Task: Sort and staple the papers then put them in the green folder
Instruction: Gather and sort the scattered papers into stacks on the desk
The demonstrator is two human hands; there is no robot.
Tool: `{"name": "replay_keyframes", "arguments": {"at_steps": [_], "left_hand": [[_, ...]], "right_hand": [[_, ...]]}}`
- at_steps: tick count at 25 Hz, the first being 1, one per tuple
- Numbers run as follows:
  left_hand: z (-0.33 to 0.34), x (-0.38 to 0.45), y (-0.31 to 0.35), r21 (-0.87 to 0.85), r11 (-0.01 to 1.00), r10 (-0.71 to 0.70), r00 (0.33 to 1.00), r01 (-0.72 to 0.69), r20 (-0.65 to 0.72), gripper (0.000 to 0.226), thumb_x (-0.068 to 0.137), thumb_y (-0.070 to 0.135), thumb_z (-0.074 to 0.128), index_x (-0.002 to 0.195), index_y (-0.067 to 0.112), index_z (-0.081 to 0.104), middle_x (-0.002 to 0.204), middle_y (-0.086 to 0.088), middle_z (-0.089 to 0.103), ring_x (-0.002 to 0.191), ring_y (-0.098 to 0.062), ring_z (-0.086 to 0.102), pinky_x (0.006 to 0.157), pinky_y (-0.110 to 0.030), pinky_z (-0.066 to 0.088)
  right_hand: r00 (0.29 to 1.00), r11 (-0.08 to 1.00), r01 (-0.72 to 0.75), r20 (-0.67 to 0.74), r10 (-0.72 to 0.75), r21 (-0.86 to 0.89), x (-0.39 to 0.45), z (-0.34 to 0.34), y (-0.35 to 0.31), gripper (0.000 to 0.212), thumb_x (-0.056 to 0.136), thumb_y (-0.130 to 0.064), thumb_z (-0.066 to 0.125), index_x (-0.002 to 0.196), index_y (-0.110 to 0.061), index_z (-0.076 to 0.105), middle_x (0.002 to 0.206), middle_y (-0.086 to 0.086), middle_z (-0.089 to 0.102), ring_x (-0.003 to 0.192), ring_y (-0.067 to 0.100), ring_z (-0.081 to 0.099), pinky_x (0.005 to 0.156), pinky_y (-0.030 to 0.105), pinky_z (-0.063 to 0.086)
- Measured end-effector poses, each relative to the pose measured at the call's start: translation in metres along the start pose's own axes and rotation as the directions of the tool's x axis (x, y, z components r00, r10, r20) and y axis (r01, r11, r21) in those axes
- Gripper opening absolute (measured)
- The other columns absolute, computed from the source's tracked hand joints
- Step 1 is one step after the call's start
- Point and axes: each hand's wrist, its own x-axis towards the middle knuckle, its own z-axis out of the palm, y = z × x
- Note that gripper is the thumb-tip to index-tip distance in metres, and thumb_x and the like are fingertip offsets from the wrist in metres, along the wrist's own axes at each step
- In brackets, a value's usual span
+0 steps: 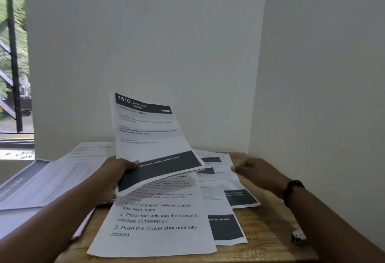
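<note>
From the head camera, your left hand (pixel 116 171) is clamped on a thin sheaf of papers (pixel 154 137), thumb on top near the lower edge, holding it tilted up above the wooden surface (pixel 268 229). The top sheet is headed 1610, "Fold and Stack Napkins". Your right hand (pixel 256 173) hovers empty just to the right of the sheaf, fingers loosely curled and blurred; its grip is apart, holding nothing.

More loose sheets (pixel 158 221) lie spread and overlapping on the surface below, the nearest one listing steps about network cables; others fan out to the right and far left. A small pale object (pixel 299 236) near the right edge may be the stapler, but it is too blurred to tell. No green folder shows in this view.

You look to be in the sorting step, with stapling not yet begun. Next, your right hand likely needs to pick a matching sheet from the spread and square it onto the held sheaf before reaching for the stapler.
</note>
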Motion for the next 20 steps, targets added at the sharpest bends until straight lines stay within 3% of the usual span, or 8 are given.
{"name": "replay_keyframes", "arguments": {"at_steps": [2, 4, 5, 8, 10, 13, 16, 20], "left_hand": [[0.023, -0.004, 0.008, -0.016, 0.999, -0.032, 0.996, 0.034, 0.088, 0.022, 0.086, 0.004, 0.066, 0.106, 0.0, 0.058, 0.098, -0.025, 0.069, 0.086, -0.041, 0.066, 0.077, -0.05, 0.056], [0.058, -0.008, 0.012, -0.027, 0.998, -0.051, 0.986, 0.056, 0.157, 0.02, 0.086, 0.003, 0.065, 0.104, -0.001, 0.06, 0.098, -0.025, 0.069, 0.087, -0.039, 0.066, 0.084, -0.051, 0.054], [0.078, -0.01, 0.013, -0.029, 0.998, -0.058, 0.981, 0.064, 0.185, 0.019, 0.086, 0.003, 0.065, 0.104, -0.002, 0.061, 0.097, -0.024, 0.069, 0.087, -0.038, 0.065, 0.085, -0.048, 0.053], [0.138, -0.014, 0.019, -0.016, 0.994, -0.097, 0.96, 0.105, 0.261, 0.024, 0.083, 0.008, 0.067, 0.105, -0.002, 0.065, 0.101, -0.019, 0.07, 0.095, -0.036, 0.066, 0.091, -0.041, 0.052], [0.171, -0.019, 0.023, 0.009, 0.995, -0.096, 0.943, 0.099, 0.32, 0.018, 0.085, 0.009, 0.066, 0.1, 0.0, 0.066, 0.099, -0.017, 0.069, 0.092, -0.035, 0.064, 0.087, -0.039, 0.051], [0.211, -0.023, 0.026, 0.072, 0.996, -0.078, 0.924, 0.055, 0.375, 0.015, 0.086, 0.01, 0.067, 0.098, 0.003, 0.063, 0.096, -0.016, 0.067, 0.088, -0.03, 0.063, 0.083, -0.041, 0.054], [0.237, -0.02, 0.021, 0.05, 0.997, -0.08, 0.911, 0.066, 0.405, 0.02, 0.084, 0.007, 0.067, 0.103, 0.001, 0.063, 0.102, -0.019, 0.069, 0.089, -0.032, 0.066, 0.087, -0.045, 0.054], [0.258, -0.022, 0.003, 0.069, 0.991, -0.135, 0.895, 0.116, 0.426, 0.021, 0.086, 0.007, 0.065, 0.105, 0.001, 0.062, 0.099, -0.016, 0.068, 0.08, -0.027, 0.064, 0.059, -0.031, 0.054]], "right_hand": [[0.992, 0.935, -0.125, 0.07, 0.108, 0.331, -0.008, -0.01, -0.01, 0.051, 0.08, -0.068, 0.056, 0.085, -0.018, 0.06, 0.091, 0.002, 0.065, 0.075, 0.018, 0.062, 0.066, 0.03, 0.047], [0.952, 0.777, -0.269, 0.282, 0.123, 0.57, -0.014, -0.015, -0.022, 0.067, 0.073, -0.076, 0.057, 0.11, -0.02, 0.062, 0.108, 0.012, 0.069, 0.086, 0.032, 0.07, 0.068, 0.036, 0.056], [0.95, 0.678, -0.281, 0.295, 0.098, 0.679, -0.014, -0.018, -0.024, 0.065, 0.075, -0.07, 0.061, 0.115, -0.018, 0.062, 0.107, 0.016, 0.07, 0.083, 0.034, 0.071, 0.065, 0.036, 0.058], [0.974, 0.275, -0.124, 0.064, 0.217, 0.954, -0.01, -0.026, -0.017, 0.039, 0.087, -0.025, 0.067, 0.12, -0.003, 0.061, 0.088, 0.017, 0.071, 0.06, 0.025, 0.07, 0.051, 0.03, 0.058], [0.949, 0.11, -0.023, -0.012, 0.315, 0.994, -0.009, -0.033, -0.003, 0.034, 0.088, -0.01, 0.063, 0.12, 0.0, 0.06, 0.093, 0.017, 0.069, 0.063, 0.025, 0.07, 0.05, 0.033, 0.058], [0.929, 0.05, -0.011, -0.008, 0.371, 0.999, -0.011, -0.04, 0.026, 0.038, 0.086, -0.005, 0.063, 0.123, 0.0, 0.058, 0.11, 0.019, 0.067, 0.083, 0.03, 0.07, 0.058, 0.042, 0.061], [0.883, 0.06, 0.031, -0.055, 0.465, 0.998, -0.013, -0.048, 0.052, 0.037, 0.086, 0.002, 0.061, 0.123, 0.001, 0.059, 0.092, 0.017, 0.07, 0.061, 0.025, 0.071, 0.048, 0.034, 0.058], [0.872, -0.036, 0.011, 0.009, 0.49, 0.999, -0.017, -0.042, 0.058, 0.008, 0.09, -0.008, 0.061, 0.096, -0.003, 0.062, 0.061, 0.011, 0.07, 0.046, 0.02, 0.067, 0.04, 0.033, 0.055]]}}
